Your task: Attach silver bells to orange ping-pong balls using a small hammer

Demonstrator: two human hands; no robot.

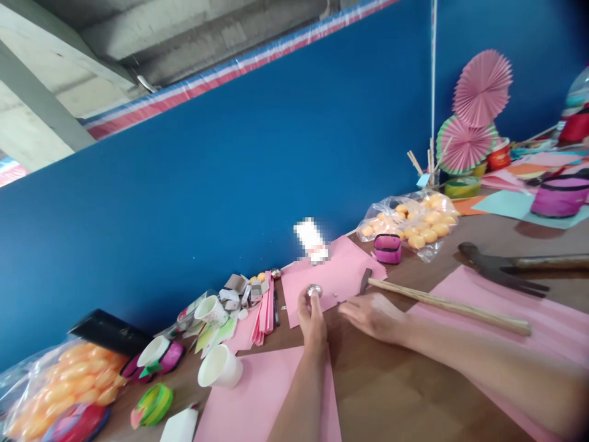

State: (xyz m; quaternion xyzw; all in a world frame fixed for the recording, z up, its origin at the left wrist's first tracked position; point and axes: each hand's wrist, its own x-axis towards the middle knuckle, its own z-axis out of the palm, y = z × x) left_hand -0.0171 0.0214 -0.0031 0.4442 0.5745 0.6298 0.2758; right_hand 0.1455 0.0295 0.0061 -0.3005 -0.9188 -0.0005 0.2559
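Note:
My left hand (311, 317) is closed around a small silver bell-like ball (315, 290), pinching it at the fingertips above the brown table. My right hand (373, 315) lies just to the right, fingers together and stretched flat toward the left, holding nothing I can see. Both hands hover over the near edge of a pink paper sheet (335, 276). A long wooden-handled tool (442, 303) with a dark head lies on the table right behind my right hand.
White paper cups (221, 366) and folded pink paper strips (264, 313) lie at left. Bags of orange balls (414, 224) sit at right rear and far left. A hammer (506, 267), a small magenta pouch (387, 248) and pink paper fans (481, 87) stand near the blue wall.

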